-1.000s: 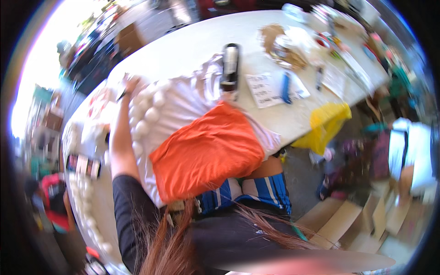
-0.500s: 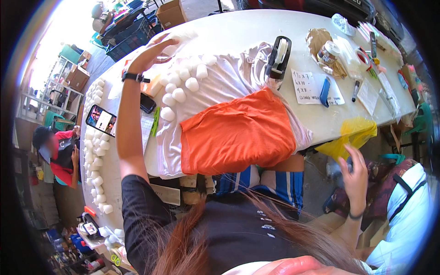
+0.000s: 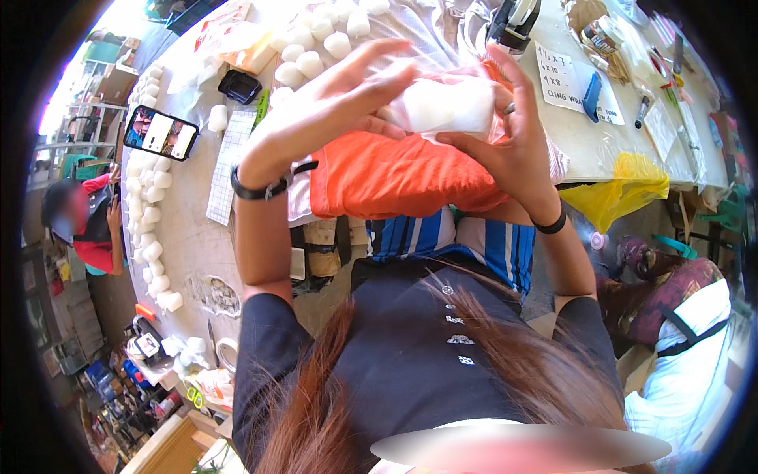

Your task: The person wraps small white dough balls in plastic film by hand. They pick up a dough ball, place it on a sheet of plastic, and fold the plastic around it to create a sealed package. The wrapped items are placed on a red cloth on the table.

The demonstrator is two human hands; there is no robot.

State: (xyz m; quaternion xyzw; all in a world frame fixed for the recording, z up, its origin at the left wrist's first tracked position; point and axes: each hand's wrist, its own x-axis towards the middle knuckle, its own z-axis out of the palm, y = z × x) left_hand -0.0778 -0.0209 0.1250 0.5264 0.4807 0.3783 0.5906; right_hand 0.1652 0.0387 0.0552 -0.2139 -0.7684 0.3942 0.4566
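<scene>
My left hand and my right hand are raised over an orange cloth that lies across my lap and the table edge. Between them is a rounded white bundle in what looks like clear plastic film, blurred by motion. My right thumb and fingers grip its right side. My left fingers, partly smeared, press at its left side. Just beyond, several short white candle-like pieces sit on a pale striped cloth.
A tape dispenser stands at the back. To the right lie a handwritten sheet, a blue cutter and a yellow plastic bag. On the left are a phone, a black tray and rows of white pieces. Another person sits beyond.
My left hand has come back from the far left of the table, and my right hand has left the yellow bag. Both now hold the white bundle above the orange cloth. The view has shifted.
</scene>
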